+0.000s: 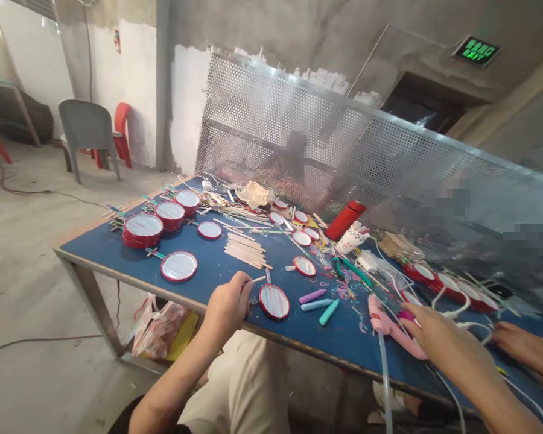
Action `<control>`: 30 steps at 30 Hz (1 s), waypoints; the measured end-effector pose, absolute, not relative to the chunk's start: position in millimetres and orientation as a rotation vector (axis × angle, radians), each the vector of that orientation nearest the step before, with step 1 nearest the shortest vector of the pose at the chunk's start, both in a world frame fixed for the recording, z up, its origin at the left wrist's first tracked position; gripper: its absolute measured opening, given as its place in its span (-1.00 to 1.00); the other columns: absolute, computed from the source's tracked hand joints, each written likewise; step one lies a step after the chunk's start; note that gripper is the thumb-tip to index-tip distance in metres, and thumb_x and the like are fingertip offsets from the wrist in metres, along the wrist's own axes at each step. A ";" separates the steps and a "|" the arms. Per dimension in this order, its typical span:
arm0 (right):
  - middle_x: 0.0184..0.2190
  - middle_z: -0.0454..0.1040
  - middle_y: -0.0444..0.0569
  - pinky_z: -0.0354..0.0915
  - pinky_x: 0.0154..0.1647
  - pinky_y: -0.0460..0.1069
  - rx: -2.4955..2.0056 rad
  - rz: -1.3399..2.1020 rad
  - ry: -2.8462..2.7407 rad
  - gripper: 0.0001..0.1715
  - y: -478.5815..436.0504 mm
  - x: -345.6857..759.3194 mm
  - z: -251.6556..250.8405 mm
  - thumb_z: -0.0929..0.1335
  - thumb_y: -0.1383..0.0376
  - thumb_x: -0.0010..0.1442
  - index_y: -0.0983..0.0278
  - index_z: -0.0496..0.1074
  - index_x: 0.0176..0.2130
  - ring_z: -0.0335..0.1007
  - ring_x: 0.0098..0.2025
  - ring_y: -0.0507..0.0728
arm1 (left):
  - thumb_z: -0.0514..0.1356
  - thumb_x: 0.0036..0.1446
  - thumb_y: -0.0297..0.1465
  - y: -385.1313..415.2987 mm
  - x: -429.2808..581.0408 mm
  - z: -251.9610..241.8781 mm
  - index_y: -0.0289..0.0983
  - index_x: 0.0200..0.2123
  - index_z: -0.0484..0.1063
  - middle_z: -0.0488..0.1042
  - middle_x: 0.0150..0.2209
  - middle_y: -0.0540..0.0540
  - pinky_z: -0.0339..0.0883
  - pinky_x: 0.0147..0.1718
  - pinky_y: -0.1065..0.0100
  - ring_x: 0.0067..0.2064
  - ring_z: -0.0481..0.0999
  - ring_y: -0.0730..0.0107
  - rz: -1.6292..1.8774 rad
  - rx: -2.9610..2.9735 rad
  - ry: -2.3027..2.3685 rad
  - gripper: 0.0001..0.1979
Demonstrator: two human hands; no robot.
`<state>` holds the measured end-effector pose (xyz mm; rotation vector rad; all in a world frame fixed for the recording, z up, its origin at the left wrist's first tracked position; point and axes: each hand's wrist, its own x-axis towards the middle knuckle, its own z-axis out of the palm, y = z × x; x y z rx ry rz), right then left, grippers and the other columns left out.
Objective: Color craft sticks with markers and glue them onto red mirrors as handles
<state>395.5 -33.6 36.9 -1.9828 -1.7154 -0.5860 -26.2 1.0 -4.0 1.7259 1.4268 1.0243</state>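
Note:
My left hand is closed in a pinch on a thin wooden stick at the near edge of the blue table. Just right of it lies a small oval red-rimmed mirror. My right hand lies over a pink glue gun with its fingers curled on the body; a white cord hangs from the gun over the table edge. Purple, blue and teal sticks lie between my hands.
Stacks of round red-rimmed mirrors stand at the left end, and a pile of wooden sticks lies mid-table. A red flask leans by the perforated metal screen. Another person's hand rests at far right. A grey chair stands behind.

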 end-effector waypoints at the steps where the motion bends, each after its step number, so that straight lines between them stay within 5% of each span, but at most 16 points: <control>1: -0.32 0.65 0.24 0.32 -0.36 0.14 -1.953 -0.539 -1.768 -0.50 -41.9 373.5 39.8 0.27 -0.05 0.29 0.18 0.61 -0.36 0.60 -0.34 0.27 | -0.02 0.35 -0.33 0.7 -26.4 -3.9 -0.13 -0.35 0.29 0.36 -0.65 0.13 0.22 -0.47 0.43 -0.60 0.43 0.35 1.024 1.729 1.424 -0.80; 4: -0.16 0.66 0.11 0.38 -0.22 0.15 -1.813 -0.406 -1.802 -0.51 -68.9 285.6 40.9 0.23 -0.09 0.35 0.14 0.56 -0.09 0.61 -0.20 0.29 | -0.02 0.35 -0.31 0.2 -26.8 -2.7 -0.13 -0.34 0.29 0.37 -0.65 0.12 0.23 -0.47 0.42 -0.60 0.44 0.34 1.021 1.735 1.419 -0.80; 7: -0.32 0.65 0.00 0.38 -0.30 0.07 -1.580 -0.308 -1.711 -0.58 -79.3 196.7 24.8 0.26 -0.04 0.41 0.14 0.55 -0.21 0.57 -0.34 0.21 | -0.03 0.35 -0.30 0.7 -27.2 -1.2 -0.13 -0.34 0.28 0.38 -0.65 0.12 0.23 -0.48 0.42 -0.61 0.42 0.35 1.011 1.736 1.411 -0.80; 10: -0.29 0.63 0.05 0.42 -0.23 0.08 -1.519 -0.317 -1.625 -0.55 -64.7 146.0 -3.3 0.24 -0.02 0.45 0.23 0.51 -0.16 0.57 -0.27 0.21 | -0.05 0.35 -0.29 1.8 -28.1 -0.9 -0.13 -0.34 0.26 0.38 -0.64 0.13 0.20 -0.57 0.44 -0.68 0.36 0.39 0.991 1.730 1.398 -0.80; 17: 0.01 0.56 0.32 0.42 -0.08 0.28 -1.624 -0.327 -1.746 -0.19 -20.3 140.3 -38.0 0.24 -0.22 0.34 0.38 0.33 0.19 0.52 0.02 0.44 | -0.07 0.36 -0.25 4.0 -30.3 -5.5 -0.12 -0.34 0.24 0.36 -0.65 0.14 0.13 -0.67 0.46 -0.72 0.34 0.41 0.925 1.636 1.346 -0.78; 22: -0.01 0.55 0.33 0.43 -0.08 0.31 -1.668 -0.249 -1.825 -0.16 -14.7 137.5 -40.3 0.37 -0.11 0.26 0.42 0.26 0.24 0.52 0.01 0.47 | -0.06 0.34 -0.26 4.1 -28.3 -5.0 -0.12 -0.35 0.25 0.34 -0.65 0.12 0.19 -0.56 0.43 -0.64 0.40 0.35 0.965 1.629 1.382 -0.79; 30: -0.04 0.55 0.31 0.42 -0.10 0.28 -1.665 -0.251 -1.784 -0.21 -13.4 137.9 -43.9 0.33 -0.09 0.30 0.40 0.23 0.25 0.52 -0.02 0.44 | -0.08 0.31 -0.24 2.8 -28.0 -2.0 -0.11 -0.36 0.21 0.39 -0.63 0.06 0.23 -0.48 0.39 -0.56 0.47 0.29 0.927 1.672 1.429 -0.79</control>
